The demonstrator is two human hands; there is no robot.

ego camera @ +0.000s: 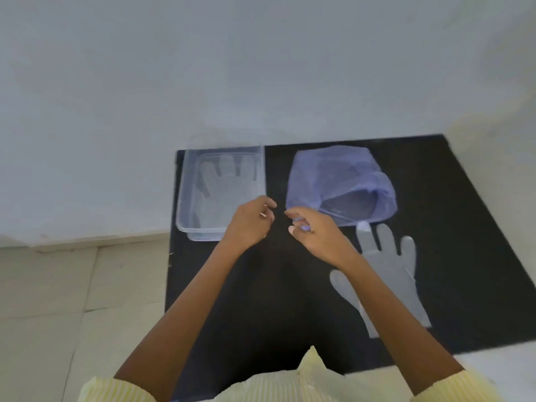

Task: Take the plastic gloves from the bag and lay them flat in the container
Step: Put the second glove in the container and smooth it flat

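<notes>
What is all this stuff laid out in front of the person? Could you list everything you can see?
Container: one, clear plastic, far left of the mat.
Glove in the container: at least one, translucent, lying flat.
Bag: one, pale purple plastic, far right of the mat, mouth open toward the person.
Glove on the mat: one, translucent grey, flat, in front of the bag.
Mat: one, black, on a pale surface.
Left hand: beside the container's near corner.
Right hand: at the bag's mouth.
Sleeves: yellow striped.
</notes>
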